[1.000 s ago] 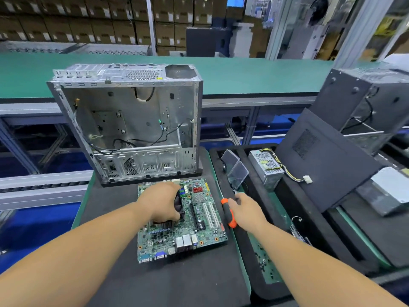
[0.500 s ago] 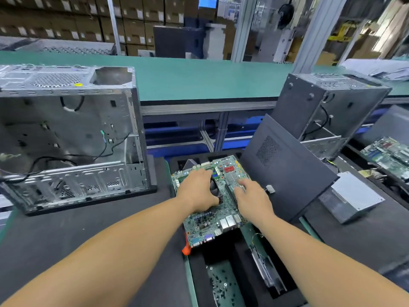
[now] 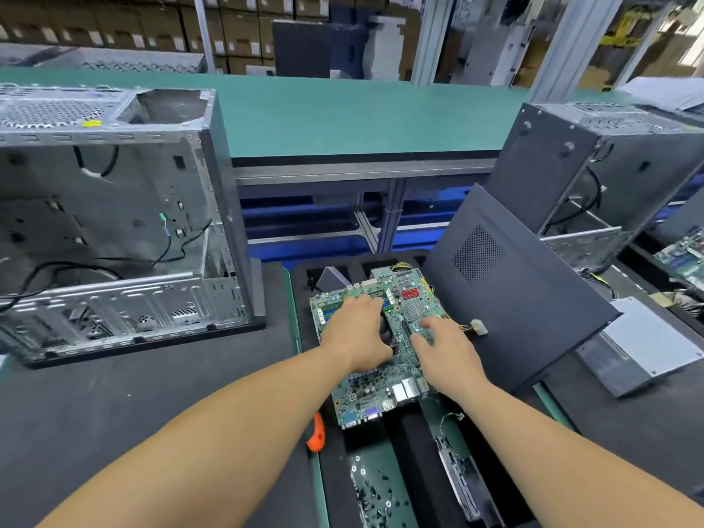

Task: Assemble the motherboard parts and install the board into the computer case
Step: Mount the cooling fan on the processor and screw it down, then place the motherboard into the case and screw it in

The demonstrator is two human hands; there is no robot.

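Head view of an assembly bench. The motherboard [image 3: 375, 390] is sitting at centre frame, tilted, over a black foam tray [image 3: 413, 451] whose compartments lie below it toward the bottom edge. Both hands are resting on the board. The left hand [image 3: 356, 333] is lying over the dark fan and heatsink at the board's middle, its fingers curled around that part; how firmly it is gripping cannot be told. The right hand [image 3: 447, 350] is lying just beside it to the right, fingers spread apart and pressing flat on the board's right half, closed on nothing. The red connectors near the board's upper right and the silver rear ports near its lower edge are showing uncovered.

The open computer case [image 3: 114, 222] is standing at left of frame on a dark mat [image 3: 114, 413], well apart from the board, its bare metal interior facing the camera with black cables hanging loose inside. An orange screwdriver handle [image 3: 317, 432] is lying below the left forearm, at the seam between the mat and the tray. Small dark screws [image 3: 375, 489] are lying scattered in a green-floored compartment at bottom centre.

A dark side panel [image 3: 506, 299] with a perforated vent is leaning at right of centre, just beside the right hand. Behind it, in the upper right, a second case [image 3: 609, 173] is standing, and a grey power supply [image 3: 640, 348] is lying at right. A green conveyor surface [image 3: 343, 112] is running across the upper frame.
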